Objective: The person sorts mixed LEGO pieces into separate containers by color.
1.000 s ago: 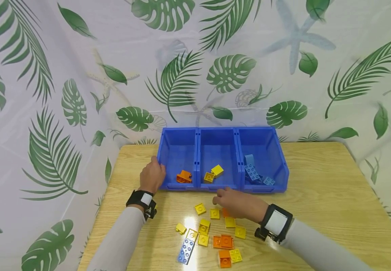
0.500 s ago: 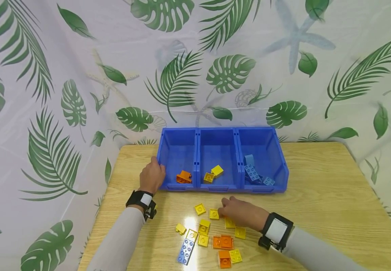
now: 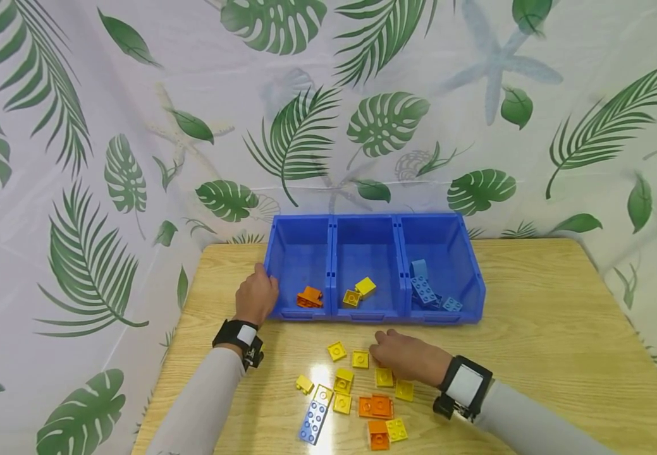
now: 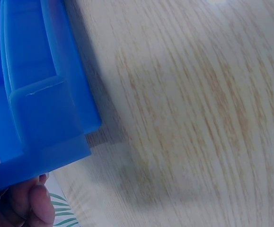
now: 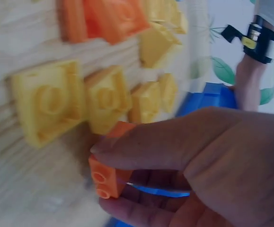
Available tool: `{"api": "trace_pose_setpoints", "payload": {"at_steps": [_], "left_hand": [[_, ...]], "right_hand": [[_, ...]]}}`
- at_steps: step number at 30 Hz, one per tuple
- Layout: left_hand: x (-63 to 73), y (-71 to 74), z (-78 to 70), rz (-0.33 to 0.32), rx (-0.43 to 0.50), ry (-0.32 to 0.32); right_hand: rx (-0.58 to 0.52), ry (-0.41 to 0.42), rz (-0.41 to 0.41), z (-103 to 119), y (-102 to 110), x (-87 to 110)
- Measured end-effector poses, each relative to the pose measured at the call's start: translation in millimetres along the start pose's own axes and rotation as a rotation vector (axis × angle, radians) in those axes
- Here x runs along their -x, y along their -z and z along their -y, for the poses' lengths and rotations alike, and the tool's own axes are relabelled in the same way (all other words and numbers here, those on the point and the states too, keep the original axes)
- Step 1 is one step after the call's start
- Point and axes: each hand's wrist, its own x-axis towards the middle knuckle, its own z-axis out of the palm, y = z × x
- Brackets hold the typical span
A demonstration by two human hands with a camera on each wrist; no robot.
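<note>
The fingers (image 5: 144, 213) and thumb of the right hand (image 3: 410, 357) were clamped on an orange brick (image 5: 107, 177); whether it touched the tabletop (image 3: 533, 303) could not be told. The brick looked light, stiff and hard to break, perhaps a little slick, so a pinch across two opposite sides, clear of the studs, seemed the best hold. Just beside it lay yellow bricks (image 3: 384, 377); farther toward the tabletop's near edge, which was out of view, were more orange bricks (image 3: 381, 406) and a blue brick (image 3: 312, 422). Three bins (image 3: 365, 253) stood joined by the back edge. The left hand (image 3: 257, 295) gripped the left bin (image 3: 302, 249) by its outer wall.
</note>
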Motion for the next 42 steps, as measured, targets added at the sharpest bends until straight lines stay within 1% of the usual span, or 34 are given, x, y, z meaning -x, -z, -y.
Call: {"api": "trace_pose_setpoints", "payload": {"at_steps": [2, 5, 13, 20, 23, 30, 36, 38, 42], "left_hand": [[-0.1, -0.2, 0.3, -0.001, -0.001, -0.001], [0.0, 0.0, 0.2, 0.000, -0.003, -0.004], [-0.1, 2.2, -0.4, 0.006, -0.006, -0.008], [-0.4, 3.0, 0.8, 0.009, -0.007, -0.011], [-0.2, 2.0, 1.7, 0.006, -0.012, -0.014], [0.2, 0.8, 1.2, -0.005, 0.003, -0.022], [-0.4, 1.6, 1.1, 0.002, -0.006, -0.027], [-0.6, 2.0, 1.0, 0.004, -0.005, -0.027], [-1.4, 1.8, 1.6, 0.004, 0.002, -0.021]], "right_hand": [[-0.008, -0.007, 0.006, 0, 3, -0.6], [-0.029, -0.008, 0.008, 2, 15, 0.3], [-0.114, 0.003, -0.025, 17, 59, 8.8], [-0.099, 0.024, -0.041, 29, 87, 4.1], [-0.085, 0.033, -0.053, 33, 98, -2.4], [-0.002, 0.060, -0.091, 41, 128, -22.3], [-0.046, 0.052, -0.128, 48, 147, -42.6], [-0.072, 0.051, -0.129, 49, 151, -49.5], [-0.082, 0.055, -0.129, 50, 158, -66.3]]}}
